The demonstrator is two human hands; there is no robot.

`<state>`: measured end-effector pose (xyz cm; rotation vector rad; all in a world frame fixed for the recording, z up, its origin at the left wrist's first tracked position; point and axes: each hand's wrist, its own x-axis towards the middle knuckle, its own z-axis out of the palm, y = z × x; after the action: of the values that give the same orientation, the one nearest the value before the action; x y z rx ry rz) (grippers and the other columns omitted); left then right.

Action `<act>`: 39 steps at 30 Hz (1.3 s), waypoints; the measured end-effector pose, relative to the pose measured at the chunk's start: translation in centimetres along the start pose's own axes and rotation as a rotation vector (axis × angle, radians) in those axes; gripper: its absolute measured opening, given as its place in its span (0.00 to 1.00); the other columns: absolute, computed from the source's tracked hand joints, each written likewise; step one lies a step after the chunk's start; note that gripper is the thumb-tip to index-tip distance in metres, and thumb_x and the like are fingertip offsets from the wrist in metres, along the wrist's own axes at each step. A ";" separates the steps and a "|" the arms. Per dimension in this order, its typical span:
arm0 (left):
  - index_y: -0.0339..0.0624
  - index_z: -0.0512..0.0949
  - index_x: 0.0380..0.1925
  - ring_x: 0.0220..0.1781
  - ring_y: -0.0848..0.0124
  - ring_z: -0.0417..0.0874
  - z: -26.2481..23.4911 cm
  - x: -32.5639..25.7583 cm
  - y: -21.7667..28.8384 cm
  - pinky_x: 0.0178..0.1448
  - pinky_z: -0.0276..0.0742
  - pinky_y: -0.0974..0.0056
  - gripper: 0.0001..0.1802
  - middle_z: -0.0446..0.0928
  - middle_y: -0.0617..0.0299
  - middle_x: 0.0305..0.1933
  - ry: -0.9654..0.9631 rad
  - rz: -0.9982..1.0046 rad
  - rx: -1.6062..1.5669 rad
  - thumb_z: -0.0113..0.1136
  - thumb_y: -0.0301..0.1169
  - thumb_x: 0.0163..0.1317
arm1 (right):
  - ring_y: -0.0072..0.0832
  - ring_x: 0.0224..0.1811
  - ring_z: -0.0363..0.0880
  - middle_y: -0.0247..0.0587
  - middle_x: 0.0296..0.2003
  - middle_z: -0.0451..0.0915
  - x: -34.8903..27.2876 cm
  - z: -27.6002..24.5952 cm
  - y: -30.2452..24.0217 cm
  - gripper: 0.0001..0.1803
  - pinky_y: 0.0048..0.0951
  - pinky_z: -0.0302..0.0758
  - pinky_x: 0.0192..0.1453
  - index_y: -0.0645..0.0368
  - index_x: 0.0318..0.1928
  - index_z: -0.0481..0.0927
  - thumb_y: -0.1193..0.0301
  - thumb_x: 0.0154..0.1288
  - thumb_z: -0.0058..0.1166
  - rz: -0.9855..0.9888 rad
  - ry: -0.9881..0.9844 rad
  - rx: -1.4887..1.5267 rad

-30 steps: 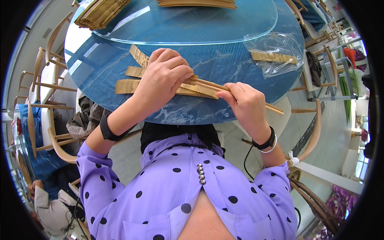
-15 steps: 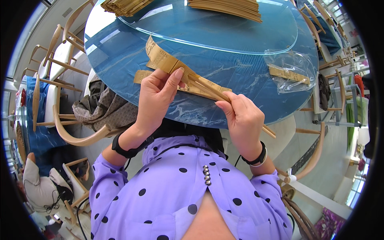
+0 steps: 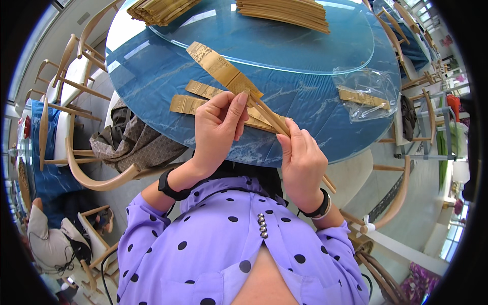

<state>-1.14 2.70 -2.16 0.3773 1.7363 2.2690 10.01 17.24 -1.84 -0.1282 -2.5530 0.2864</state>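
Note:
Over the near edge of the table, my right hand (image 3: 303, 162) is closed round a pair of wooden chopsticks (image 3: 269, 116), whose lower ends stick out below the palm. My left hand (image 3: 219, 127) pinches thumb to fingers at the chopsticks' upper ends, where they meet a gold paper sleeve (image 3: 218, 68). This sleeve slants up and away to the left; my fingers hide part of where it meets the sticks. Behind and beneath the hands, another gold sleeve (image 3: 185, 104) and a further gold strip (image 3: 202, 90) lie on the table, partly covered.
A round table (image 3: 147, 86) with a blue marbled top carries a glass turntable (image 3: 274, 53). Gold bundles (image 3: 160, 10) and stacked long gold packets (image 3: 282, 14) rest on it. At right lies a clear plastic bag (image 3: 363, 112). A chair (image 3: 101, 180) holding a patterned bag (image 3: 134, 142) stands left.
Both hands have come slightly nearer to me; the left has also shifted right, the right a little left. The held sleeve is straighter, and another strip behind it shows.

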 end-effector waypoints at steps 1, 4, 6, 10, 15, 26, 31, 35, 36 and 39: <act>0.36 0.79 0.27 0.17 0.85 0.69 0.1 0.0 -0.1 0.21 0.60 0.75 0.18 0.76 0.70 0.20 -0.009 0.006 0.026 0.61 0.36 0.77 | 0.35 0.28 0.79 0.39 0.29 0.74 0.1 0.1 0.0 0.19 0.35 0.76 0.29 0.63 0.57 0.81 0.62 0.75 0.59 -0.003 0.008 0.014; 0.37 0.79 0.27 0.18 0.86 0.69 0.4 -0.4 -0.8 0.21 0.60 0.75 0.18 0.75 0.70 0.20 -0.051 -0.015 0.048 0.60 0.35 0.77 | 0.35 0.28 0.78 0.39 0.28 0.73 0.4 0.3 0.0 0.19 0.35 0.76 0.28 0.63 0.57 0.81 0.63 0.75 0.59 -0.004 0.022 0.044; 0.37 0.79 0.27 0.18 0.86 0.69 0.4 -0.2 -0.9 0.21 0.60 0.75 0.18 0.75 0.70 0.20 -0.068 -0.027 0.026 0.60 0.35 0.77 | 0.35 0.28 0.78 0.39 0.28 0.73 0.6 0.5 -0.2 0.19 0.35 0.75 0.28 0.63 0.57 0.80 0.63 0.75 0.59 0.009 0.016 0.050; 0.37 0.79 0.27 0.15 0.86 0.65 -0.2 0.4 -0.4 0.18 0.56 0.75 0.20 0.74 0.70 0.19 -0.013 -0.062 -0.050 0.59 0.39 0.78 | 0.37 0.29 0.79 0.41 0.31 0.76 0.4 0.7 0.1 0.19 0.36 0.76 0.30 0.63 0.59 0.80 0.64 0.75 0.58 0.016 0.000 0.092; 0.39 0.78 0.26 0.15 0.87 0.63 0.1 0.8 -0.5 0.18 0.51 0.76 0.21 0.72 0.72 0.20 -0.014 -0.091 -0.055 0.58 0.40 0.79 | 0.36 0.27 0.78 0.40 0.29 0.74 0.8 0.7 0.2 0.21 0.36 0.75 0.29 0.62 0.62 0.79 0.64 0.75 0.59 -0.013 -0.015 0.138; 0.37 0.82 0.29 0.17 0.88 0.63 -2.7 2.3 0.0 0.20 0.54 0.76 0.22 0.71 0.72 0.18 0.045 0.086 0.031 0.57 0.42 0.79 | 0.33 0.21 0.73 0.39 0.25 0.72 -1.8 -1.3 2.2 0.20 0.34 0.71 0.25 0.60 0.63 0.80 0.70 0.74 0.60 -0.029 -0.076 0.274; 0.37 0.82 0.31 0.18 0.88 0.63 -2.7 2.2 0.3 0.21 0.54 0.76 0.19 0.71 0.72 0.20 0.023 0.087 0.061 0.58 0.39 0.79 | 0.34 0.21 0.75 0.40 0.25 0.75 -1.8 -0.8 2.5 0.19 0.34 0.71 0.26 0.61 0.62 0.81 0.70 0.75 0.59 0.008 -0.042 0.330; 0.35 0.82 0.33 0.22 0.88 0.65 -2.8 2.5 0.3 0.25 0.57 0.76 0.17 0.73 0.73 0.22 0.037 0.124 0.076 0.59 0.37 0.78 | 0.35 0.22 0.76 0.41 0.27 0.77 -2.1 -1.2 2.2 0.18 0.34 0.73 0.26 0.63 0.62 0.81 0.70 0.75 0.58 0.019 -0.068 0.328; 0.35 0.83 0.33 0.24 0.88 0.67 -2.6 2.5 0.0 0.27 0.59 0.76 0.16 0.73 0.73 0.23 -0.001 0.123 0.085 0.60 0.35 0.77 | 0.36 0.22 0.77 0.41 0.27 0.78 -2.0 -1.1 2.1 0.18 0.34 0.73 0.27 0.63 0.62 0.80 0.70 0.76 0.58 0.023 -0.068 0.325; 0.35 0.82 0.34 0.25 0.88 0.68 -1.6 1.2 -1.1 0.28 0.60 0.76 0.14 0.73 0.73 0.24 -0.034 0.065 0.064 0.60 0.34 0.77 | 0.37 0.23 0.78 0.43 0.29 0.79 -1.6 -0.6 1.4 0.18 0.35 0.74 0.28 0.64 0.61 0.80 0.69 0.76 0.58 0.034 -0.065 0.327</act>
<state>-2.77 1.97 -3.62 0.4899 1.8079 2.2415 11.73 18.47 -2.58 -0.0387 -2.5298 0.7260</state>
